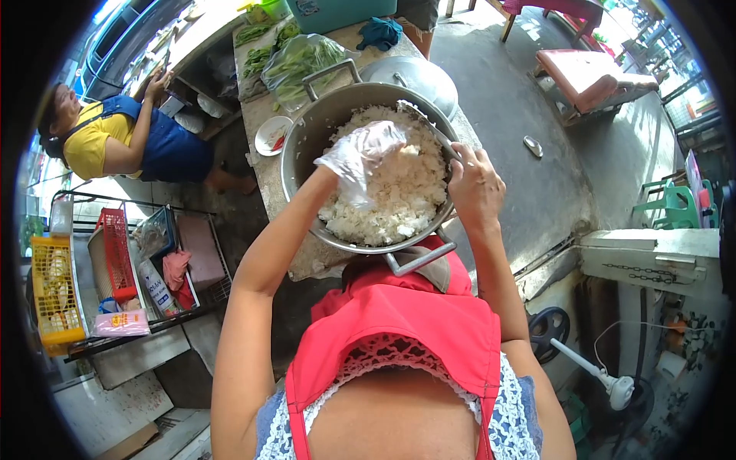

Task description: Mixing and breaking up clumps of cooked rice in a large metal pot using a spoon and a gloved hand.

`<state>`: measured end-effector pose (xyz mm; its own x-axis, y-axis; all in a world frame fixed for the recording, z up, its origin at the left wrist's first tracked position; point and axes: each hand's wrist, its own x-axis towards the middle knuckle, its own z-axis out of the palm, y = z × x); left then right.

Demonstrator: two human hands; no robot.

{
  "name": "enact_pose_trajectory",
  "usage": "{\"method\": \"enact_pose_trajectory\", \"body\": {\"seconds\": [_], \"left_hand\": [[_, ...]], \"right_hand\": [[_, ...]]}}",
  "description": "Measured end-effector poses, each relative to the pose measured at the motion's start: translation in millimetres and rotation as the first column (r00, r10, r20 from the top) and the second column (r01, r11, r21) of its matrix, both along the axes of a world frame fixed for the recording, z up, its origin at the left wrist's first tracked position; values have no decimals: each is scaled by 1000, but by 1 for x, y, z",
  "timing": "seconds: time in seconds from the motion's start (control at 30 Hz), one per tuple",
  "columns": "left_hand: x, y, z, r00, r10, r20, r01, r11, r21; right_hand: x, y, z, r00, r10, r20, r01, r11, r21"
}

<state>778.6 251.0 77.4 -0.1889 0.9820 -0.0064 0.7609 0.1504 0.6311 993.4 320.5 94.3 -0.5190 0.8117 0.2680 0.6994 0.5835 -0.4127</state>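
A large metal pot [299, 144] with looped side handles holds a heap of cooked white rice [397, 201]. My left hand [368, 146], covered by a clear plastic glove, is inside the pot over the rice. Its fingertips are blurred by the plastic, so whether they grip any rice is unclear. At the pot's right rim, my right hand [476, 181] grips the handle of a metal serving spoon [434, 131]. The spoon slants up and left, its far end against the rice near the back wall.
The pot stands on a worn counter [259, 172]. Around it are a small plate [272, 135] with red chilies, a metal lid [422, 80], bagged greens [302, 63], a teal cloth [379, 34] and a teal box [339, 14]. At left are a person [126, 138] and a rack of baskets [132, 270].
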Motion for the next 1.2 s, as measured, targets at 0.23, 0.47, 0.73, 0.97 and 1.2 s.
{"method": "enact_pose_trajectory", "body": {"seconds": [0.23,0.47,0.73,0.97,1.2], "left_hand": [[7,-23,11,905,119,409,47,926,-374],[-28,-37,-63,857,-234,460,198,972,125],[-15,-22,-26,933,26,358,-65,993,96],[15,-10,26,977,137,-163,-171,962,-215],[-29,-53,-17,767,-346,-540,398,917,-23]], "right_hand": [[-3,6,-3,990,59,-132,-71,993,-89],[-10,-4,-4,986,110,-125,-124,987,-104],[-10,-7,-13,979,128,-159,-139,988,-62],[-7,-3,-14,978,95,-184,-115,988,-100],[-7,-6,-17,971,132,-199,-144,989,-47]]}}
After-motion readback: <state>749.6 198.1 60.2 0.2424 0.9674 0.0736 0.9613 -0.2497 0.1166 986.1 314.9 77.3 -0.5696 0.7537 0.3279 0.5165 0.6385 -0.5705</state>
